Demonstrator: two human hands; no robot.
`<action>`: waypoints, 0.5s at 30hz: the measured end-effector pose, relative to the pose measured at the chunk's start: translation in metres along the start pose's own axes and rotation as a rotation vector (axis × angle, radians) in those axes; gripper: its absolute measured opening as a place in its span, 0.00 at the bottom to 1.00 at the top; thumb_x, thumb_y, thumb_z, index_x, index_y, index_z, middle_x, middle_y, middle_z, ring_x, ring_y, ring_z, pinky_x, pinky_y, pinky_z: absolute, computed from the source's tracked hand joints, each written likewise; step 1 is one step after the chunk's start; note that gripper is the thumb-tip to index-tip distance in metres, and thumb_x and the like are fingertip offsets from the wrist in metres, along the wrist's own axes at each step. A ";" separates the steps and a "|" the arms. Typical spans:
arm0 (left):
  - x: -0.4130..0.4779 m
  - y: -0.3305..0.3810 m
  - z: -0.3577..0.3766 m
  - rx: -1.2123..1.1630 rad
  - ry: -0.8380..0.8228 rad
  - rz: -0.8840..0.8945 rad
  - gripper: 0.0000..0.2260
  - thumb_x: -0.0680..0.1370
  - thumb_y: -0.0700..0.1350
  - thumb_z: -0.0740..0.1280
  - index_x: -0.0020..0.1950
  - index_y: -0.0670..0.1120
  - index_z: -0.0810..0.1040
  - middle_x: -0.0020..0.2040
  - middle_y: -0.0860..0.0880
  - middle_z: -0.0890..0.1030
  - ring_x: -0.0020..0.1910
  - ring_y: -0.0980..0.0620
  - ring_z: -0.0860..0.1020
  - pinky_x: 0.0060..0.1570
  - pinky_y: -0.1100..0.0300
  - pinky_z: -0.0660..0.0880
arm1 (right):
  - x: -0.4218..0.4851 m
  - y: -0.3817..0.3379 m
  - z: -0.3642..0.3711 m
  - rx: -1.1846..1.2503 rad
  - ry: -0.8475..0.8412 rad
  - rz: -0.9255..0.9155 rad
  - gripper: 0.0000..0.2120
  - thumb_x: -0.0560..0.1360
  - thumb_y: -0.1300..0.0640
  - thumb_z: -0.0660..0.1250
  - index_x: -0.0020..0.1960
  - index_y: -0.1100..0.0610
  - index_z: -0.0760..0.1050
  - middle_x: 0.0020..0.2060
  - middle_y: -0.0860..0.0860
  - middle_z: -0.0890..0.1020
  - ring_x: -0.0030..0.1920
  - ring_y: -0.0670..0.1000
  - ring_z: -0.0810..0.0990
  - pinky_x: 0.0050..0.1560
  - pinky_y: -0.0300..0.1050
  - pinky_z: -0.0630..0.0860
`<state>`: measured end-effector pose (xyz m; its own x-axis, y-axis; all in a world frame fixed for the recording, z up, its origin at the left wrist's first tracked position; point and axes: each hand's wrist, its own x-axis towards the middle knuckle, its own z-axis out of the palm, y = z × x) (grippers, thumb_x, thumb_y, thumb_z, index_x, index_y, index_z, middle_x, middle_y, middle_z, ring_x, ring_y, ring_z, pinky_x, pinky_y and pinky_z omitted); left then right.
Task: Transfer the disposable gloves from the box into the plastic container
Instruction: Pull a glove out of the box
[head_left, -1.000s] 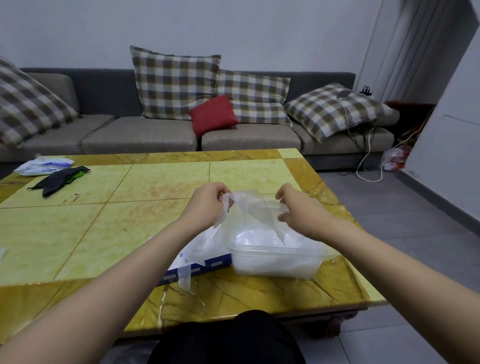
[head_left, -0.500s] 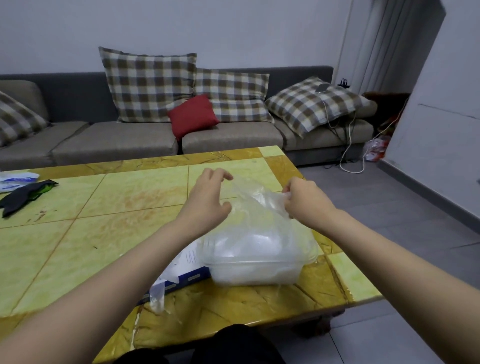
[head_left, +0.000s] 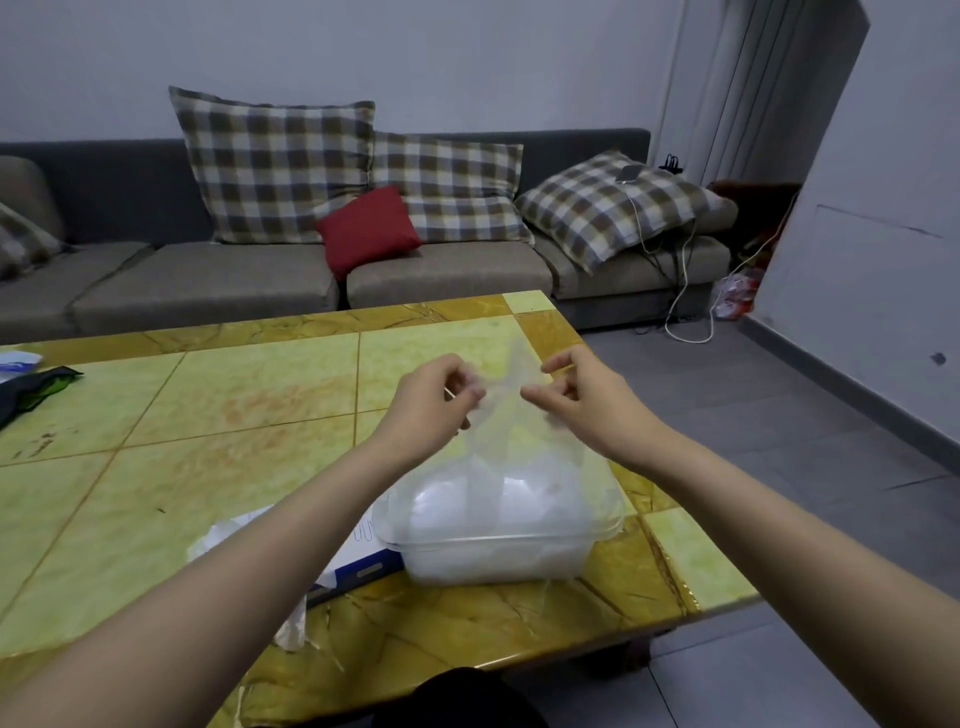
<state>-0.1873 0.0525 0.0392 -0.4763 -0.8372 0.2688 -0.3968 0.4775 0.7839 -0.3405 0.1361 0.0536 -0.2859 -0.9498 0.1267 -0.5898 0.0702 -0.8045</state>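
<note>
Over table (head_left: 208, 415) near-right corner | pinching one glove (head_left: 500, 415) with left hand (head_left: 431, 402) and right hand (head_left: 579, 402), stretched crosswise | plastic container (head_left: 493, 564) straight below, equally near both | box (head_left: 363, 560) touching its left side

A translucent glove (head_left: 501, 415) is being pinched by the left hand (head_left: 431, 402) and the right hand (head_left: 584, 402) above the plastic container (head_left: 493, 558), which is being supported by the table (head_left: 208, 441), just beside the box (head_left: 363, 560).
</note>
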 end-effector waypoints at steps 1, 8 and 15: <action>0.001 0.000 -0.002 -0.057 0.025 -0.042 0.03 0.79 0.40 0.64 0.45 0.42 0.74 0.37 0.48 0.78 0.31 0.54 0.77 0.27 0.70 0.71 | -0.001 0.001 0.001 0.041 -0.011 0.002 0.18 0.75 0.46 0.67 0.58 0.53 0.66 0.45 0.50 0.80 0.45 0.46 0.79 0.40 0.36 0.71; 0.002 0.002 -0.016 -0.281 0.079 -0.152 0.05 0.79 0.37 0.60 0.43 0.41 0.71 0.35 0.47 0.77 0.30 0.51 0.77 0.31 0.63 0.75 | -0.004 0.008 0.024 0.089 -0.144 0.001 0.34 0.71 0.47 0.72 0.70 0.56 0.62 0.60 0.46 0.73 0.61 0.46 0.73 0.58 0.40 0.71; -0.005 -0.016 -0.040 -0.115 0.095 -0.214 0.05 0.78 0.40 0.62 0.46 0.39 0.74 0.38 0.47 0.78 0.34 0.51 0.76 0.32 0.62 0.71 | 0.011 0.002 0.034 0.242 0.044 0.096 0.06 0.77 0.61 0.65 0.41 0.56 0.76 0.36 0.51 0.82 0.36 0.48 0.80 0.39 0.38 0.74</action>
<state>-0.1472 0.0380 0.0481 -0.3135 -0.9396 0.1372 -0.3861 0.2581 0.8856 -0.3191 0.1157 0.0335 -0.3673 -0.9279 0.0636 -0.3616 0.0795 -0.9289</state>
